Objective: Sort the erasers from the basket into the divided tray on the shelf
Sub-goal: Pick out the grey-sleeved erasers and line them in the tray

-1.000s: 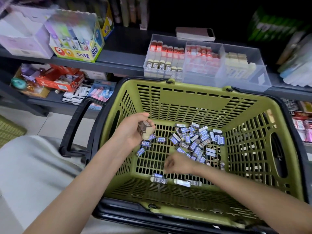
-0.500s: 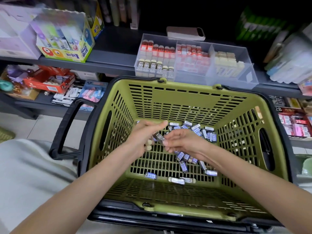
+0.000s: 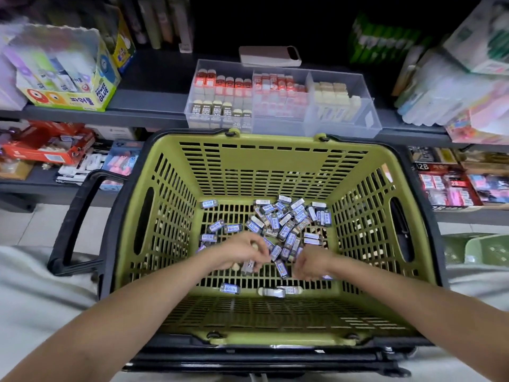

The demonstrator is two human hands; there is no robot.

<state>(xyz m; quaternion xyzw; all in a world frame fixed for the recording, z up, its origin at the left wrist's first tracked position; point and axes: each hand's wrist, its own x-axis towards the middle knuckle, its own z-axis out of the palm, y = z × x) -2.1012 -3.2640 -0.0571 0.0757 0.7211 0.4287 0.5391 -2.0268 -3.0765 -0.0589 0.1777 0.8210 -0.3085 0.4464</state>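
Erasers (image 3: 285,226) in blue-and-white sleeves lie heaped on the floor of the green basket (image 3: 275,157), mostly toward its far right corner, with a few strays to the left and along the near side. The left hand (image 3: 239,253) is down in the basket at the near edge of the heap, its fingers (image 3: 260,256) curled round a small bundle of erasers whose pale ends poke out beneath the palm. The right hand (image 3: 311,263) is just beside it, knuckles up, fingers bent down among the erasers; whether they pinch one I cannot tell. Beyond the basket, the clear divided tray (image 3: 370,119) sits on the shelf (image 3: 154,102), its compartments holding rows of standing erasers
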